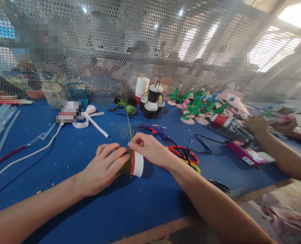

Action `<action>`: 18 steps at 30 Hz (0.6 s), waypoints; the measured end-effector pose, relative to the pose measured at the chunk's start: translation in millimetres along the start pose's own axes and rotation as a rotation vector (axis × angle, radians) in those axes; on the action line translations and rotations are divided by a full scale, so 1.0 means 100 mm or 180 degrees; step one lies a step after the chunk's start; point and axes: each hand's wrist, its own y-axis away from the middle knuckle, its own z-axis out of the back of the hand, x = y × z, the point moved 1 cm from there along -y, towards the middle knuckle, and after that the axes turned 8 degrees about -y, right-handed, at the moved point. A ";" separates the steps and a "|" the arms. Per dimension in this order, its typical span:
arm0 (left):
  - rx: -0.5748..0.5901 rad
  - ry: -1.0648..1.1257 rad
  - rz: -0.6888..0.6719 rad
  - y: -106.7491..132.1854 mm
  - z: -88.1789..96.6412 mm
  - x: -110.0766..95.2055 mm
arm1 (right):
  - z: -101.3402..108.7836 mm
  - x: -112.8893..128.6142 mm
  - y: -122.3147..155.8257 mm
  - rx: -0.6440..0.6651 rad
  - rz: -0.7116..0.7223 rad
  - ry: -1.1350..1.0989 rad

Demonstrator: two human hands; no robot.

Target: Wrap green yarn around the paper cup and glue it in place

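Observation:
My left hand (108, 167) is wrapped over a paper cup (138, 165) that lies on its side, its white end pointing right. Dark green yarn covers much of the cup beside a thin red band. In the fingertips of my right hand (146, 147), at the cup's upper edge, a strand of green yarn (129, 125) is pinched. That strand runs up to a small green yarn ball (130, 109) farther back on the table. The far side of the cup is hidden by my left fingers.
A glue gun (155, 129) and red-handled scissors (184, 154) lie close to my right hand. Small black-and-white buckets (150, 110) stand behind, beside stacked white cups (142, 87). White ribbon (95, 125) and a cable (48, 144) lie left. A co-worker's arm (272, 145) reaches in at right.

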 end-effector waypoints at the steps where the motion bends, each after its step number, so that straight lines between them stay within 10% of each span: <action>1: -0.0023 -0.0012 -0.0011 0.00 0.00 0.00 | 0.00 -0.01 0.00 0.0024 -0.0010 -0.0035; 18: 0.0121 0.0084 -0.0448 -0.02 0.08 -0.05 | -0.02 0.03 -0.05 0.0525 -0.0168 -0.0550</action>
